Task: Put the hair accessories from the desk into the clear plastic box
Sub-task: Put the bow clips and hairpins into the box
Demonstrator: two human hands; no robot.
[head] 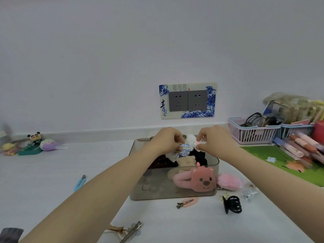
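Above the clear plastic box point(175, 192) at mid table point(52, 172): both hands, left hand point(166, 140) and right hand point(214, 140), pinching one fluffy white hair accessory point(191, 139). Seemingly light, soft, squashy; better gripped by its firmer clip part.

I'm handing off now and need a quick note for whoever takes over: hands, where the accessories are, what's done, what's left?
Left hand pinches a blue floral scrunchie over the clear plastic box; right hand pinches a white fluffy clip beside it.
Done: dark scrunchies, a bear clip and others are in the box.
Left on the desk: pink pompom, black claw clip, pink flat clip, blue clip, metal clip.
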